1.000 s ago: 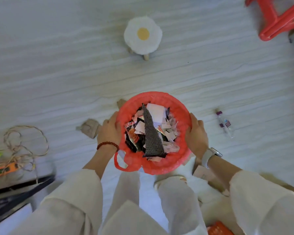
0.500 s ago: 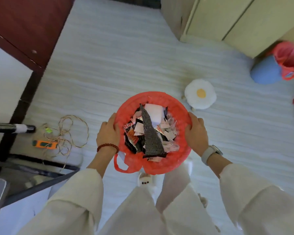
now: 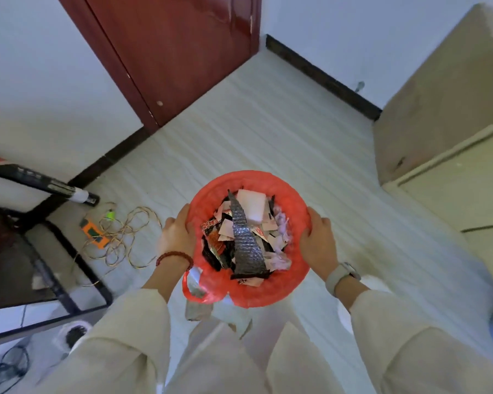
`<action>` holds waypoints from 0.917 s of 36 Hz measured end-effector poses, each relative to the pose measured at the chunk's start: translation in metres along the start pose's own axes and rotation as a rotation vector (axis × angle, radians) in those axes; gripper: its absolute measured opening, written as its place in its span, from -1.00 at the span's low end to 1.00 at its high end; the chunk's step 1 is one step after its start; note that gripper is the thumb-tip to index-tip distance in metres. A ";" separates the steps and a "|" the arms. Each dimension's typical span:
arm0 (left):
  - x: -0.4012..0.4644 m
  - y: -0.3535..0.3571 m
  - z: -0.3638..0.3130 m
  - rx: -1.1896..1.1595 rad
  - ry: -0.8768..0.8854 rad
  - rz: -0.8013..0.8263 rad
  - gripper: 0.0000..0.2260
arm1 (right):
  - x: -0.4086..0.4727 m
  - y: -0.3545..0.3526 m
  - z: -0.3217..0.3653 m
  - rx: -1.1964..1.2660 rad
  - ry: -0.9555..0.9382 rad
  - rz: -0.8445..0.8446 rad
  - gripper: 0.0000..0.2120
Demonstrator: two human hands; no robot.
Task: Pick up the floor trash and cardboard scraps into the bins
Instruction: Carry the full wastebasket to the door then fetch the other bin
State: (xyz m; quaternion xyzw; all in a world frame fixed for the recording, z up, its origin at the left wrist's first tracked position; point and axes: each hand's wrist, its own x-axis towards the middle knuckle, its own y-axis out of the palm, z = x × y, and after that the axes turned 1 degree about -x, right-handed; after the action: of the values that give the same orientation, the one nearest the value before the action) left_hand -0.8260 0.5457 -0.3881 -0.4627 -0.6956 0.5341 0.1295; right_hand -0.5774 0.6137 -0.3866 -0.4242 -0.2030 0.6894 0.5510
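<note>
A round bin lined with a red plastic bag (image 3: pixel 292 194) hangs in front of me above the floor, full of paper and wrapper trash (image 3: pixel 246 237). My left hand (image 3: pixel 177 237) grips its left side, with a bead bracelet on the wrist. My right hand (image 3: pixel 318 241) grips its right side, with a watch on that wrist. A few cardboard scraps (image 3: pixel 197 311) lie on the floor just under the bin's near edge.
A dark red door (image 3: pixel 182 52) stands ahead, with white walls and dark baseboard. A beige cabinet (image 3: pixel 444 109) fills the right side. At left stands a black metal frame (image 3: pixel 54 251), with a coiled cord (image 3: pixel 125 240) and an orange tool (image 3: pixel 93 234) on the floor.
I have stood and turned with the bin held in both hands. The fried-egg stool and red chair left the view; the door and cabinet came in.
</note>
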 end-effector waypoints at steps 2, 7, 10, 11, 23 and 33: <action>0.012 -0.006 -0.014 0.014 -0.038 -0.003 -0.62 | 0.029 -0.008 0.013 -0.021 -0.051 0.016 -0.52; 0.040 -0.025 -0.026 -0.031 -0.175 -0.032 -0.61 | 0.086 -0.015 0.058 -0.117 -0.171 0.099 -0.53; 0.065 -0.032 -0.011 -0.111 -0.245 -0.040 -0.60 | 0.113 -0.005 0.090 -0.168 -0.218 0.132 -0.52; 0.072 -0.034 -0.006 -0.131 -0.258 -0.047 -0.60 | 0.119 0.000 0.099 -0.185 -0.228 0.142 -0.52; 0.233 -0.084 0.117 -0.216 -0.440 -0.118 -0.64 | 0.232 0.137 0.272 -0.304 -0.373 0.270 -0.55; 0.413 -0.056 0.245 -0.357 -0.568 -0.155 -0.58 | 0.352 0.328 0.366 -0.303 -0.366 0.368 -0.50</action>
State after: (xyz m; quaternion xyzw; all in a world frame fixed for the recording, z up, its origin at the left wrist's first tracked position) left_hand -1.2416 0.7162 -0.5668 -0.2566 -0.8195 0.5000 -0.1119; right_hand -1.0771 0.9090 -0.5549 -0.3998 -0.3191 0.8046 0.3016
